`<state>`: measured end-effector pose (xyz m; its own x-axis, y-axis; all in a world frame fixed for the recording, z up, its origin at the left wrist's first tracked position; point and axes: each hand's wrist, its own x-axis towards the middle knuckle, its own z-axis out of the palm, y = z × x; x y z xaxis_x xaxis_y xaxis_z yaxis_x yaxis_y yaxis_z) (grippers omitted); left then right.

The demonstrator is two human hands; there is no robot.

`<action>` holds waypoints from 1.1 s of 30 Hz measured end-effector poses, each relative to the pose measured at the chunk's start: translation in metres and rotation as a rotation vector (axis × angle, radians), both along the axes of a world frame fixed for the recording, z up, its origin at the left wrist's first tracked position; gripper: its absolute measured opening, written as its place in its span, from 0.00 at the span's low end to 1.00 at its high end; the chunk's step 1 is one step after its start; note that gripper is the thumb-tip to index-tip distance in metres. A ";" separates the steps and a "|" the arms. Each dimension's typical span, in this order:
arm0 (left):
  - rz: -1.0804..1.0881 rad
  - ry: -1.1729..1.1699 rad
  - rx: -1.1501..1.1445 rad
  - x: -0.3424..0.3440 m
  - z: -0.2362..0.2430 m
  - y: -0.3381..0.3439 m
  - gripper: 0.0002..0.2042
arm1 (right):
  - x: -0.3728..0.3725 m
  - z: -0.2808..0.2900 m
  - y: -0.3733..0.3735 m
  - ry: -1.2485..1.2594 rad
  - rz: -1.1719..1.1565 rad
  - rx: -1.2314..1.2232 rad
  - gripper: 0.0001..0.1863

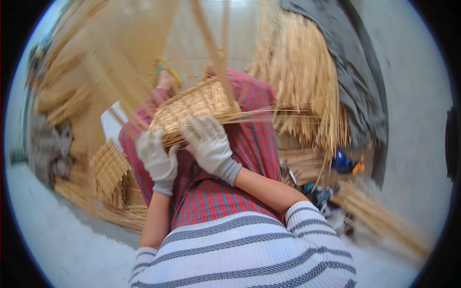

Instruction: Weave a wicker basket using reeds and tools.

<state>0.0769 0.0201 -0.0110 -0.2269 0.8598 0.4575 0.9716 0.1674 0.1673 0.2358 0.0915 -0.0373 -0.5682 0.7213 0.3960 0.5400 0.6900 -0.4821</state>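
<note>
While both gloved hands clamp the woven straw panel [192, 108] on the lap, weaving is mid-row: left hand [157, 161] grips its lower edge, right hand [210, 144] pins loose strands [278, 113] beside it. Next move likely needs one strand threaded through.

Pale grey gloves [158, 161] grip a straw-yellow woven mat [194, 105] over red plaid cloth [216, 192]. At one o'clock, golden straw [302, 72] under grey cloth [353, 67].

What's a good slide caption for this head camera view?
Two gloved hands, left hand and right hand, grip a half-woven straw mat over a plaid-covered lap.
</note>
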 end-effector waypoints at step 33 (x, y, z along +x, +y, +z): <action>-0.101 0.128 -0.373 0.070 0.033 0.040 0.32 | 0.284 -0.248 -0.036 -0.485 -0.780 -1.091 0.30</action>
